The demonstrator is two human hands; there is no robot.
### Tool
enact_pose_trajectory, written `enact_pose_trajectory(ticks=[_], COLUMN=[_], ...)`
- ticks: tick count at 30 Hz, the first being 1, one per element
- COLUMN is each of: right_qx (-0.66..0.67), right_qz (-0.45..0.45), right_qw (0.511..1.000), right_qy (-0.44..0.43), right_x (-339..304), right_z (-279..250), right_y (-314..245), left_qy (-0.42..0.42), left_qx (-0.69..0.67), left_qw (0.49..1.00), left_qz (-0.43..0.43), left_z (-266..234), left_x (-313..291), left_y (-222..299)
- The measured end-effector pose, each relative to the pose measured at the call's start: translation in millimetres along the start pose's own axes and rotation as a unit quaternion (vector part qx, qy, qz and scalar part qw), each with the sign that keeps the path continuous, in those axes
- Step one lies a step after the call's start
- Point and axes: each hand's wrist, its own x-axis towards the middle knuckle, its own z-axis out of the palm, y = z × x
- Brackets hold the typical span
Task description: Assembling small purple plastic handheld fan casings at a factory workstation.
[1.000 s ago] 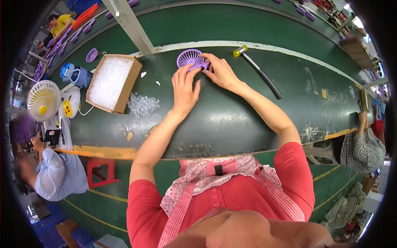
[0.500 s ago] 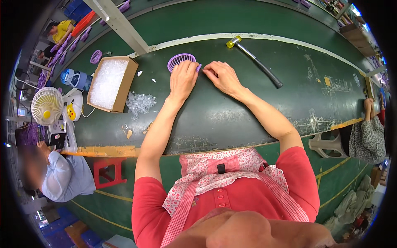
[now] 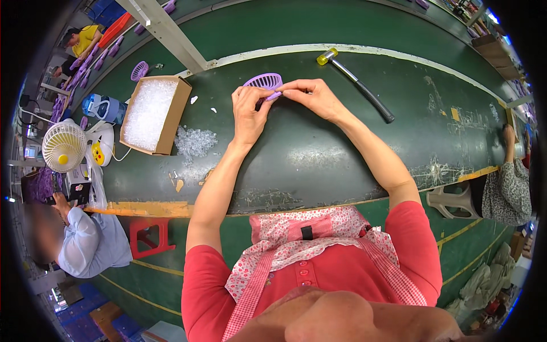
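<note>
A purple slotted plastic part, shaped like a shallow basket point(image 3: 268, 80), is tilted above the green table in front of me. My left hand point(image 3: 249, 114) is closed on its near side, where a small purple tab sticks out. The thumb and forefinger of my right hand point(image 3: 320, 100) pinch together at that tab, and their tips touch it. Whatever lies between those right fingertips is too small to make out. Left of my hands is a loose pile of small clear plastic pieces point(image 3: 195, 141).
A mallet point(image 3: 359, 85) with yellow heads lies right of my hands. At left stand a cardboard box point(image 3: 181, 114) of clear pieces, a blue bottle point(image 3: 108, 108) and a white fan point(image 3: 64, 147). Another purple basket part point(image 3: 139, 70) lies behind the box. Co-workers sit at both sides.
My right hand has moved left and its fingertips now meet the purple part's tab. The part and my left fingers have shifted slightly right and turned.
</note>
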Motion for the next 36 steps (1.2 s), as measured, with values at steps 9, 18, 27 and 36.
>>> enact_pose_trajectory(ticks=[9, 18, 27, 36], right_qx=[0.098, -0.065, -0.343, -0.451], right_qz=[0.071, -0.067, -0.144, -0.179], right_qw=[0.989, 0.995, 0.915, 0.861], right_qy=[-0.08, -0.019, 0.155, 0.152], right_x=[0, -5, 5, -2], right_z=[-18, -6, -13, -17], right_y=[-15, -44, 20, 29], left_qy=[-0.024, -0.071, -0.085, -0.137], left_qx=[-0.156, -0.326, 0.001, 0.137], left_qw=[0.978, 0.913, 0.991, 0.981], left_qz=[-0.133, -0.234, -0.108, 0.028], left_z=[-3, -19, 3, 12], left_x=[-2, 9, -7, -23], left_y=[12, 19, 26, 31])
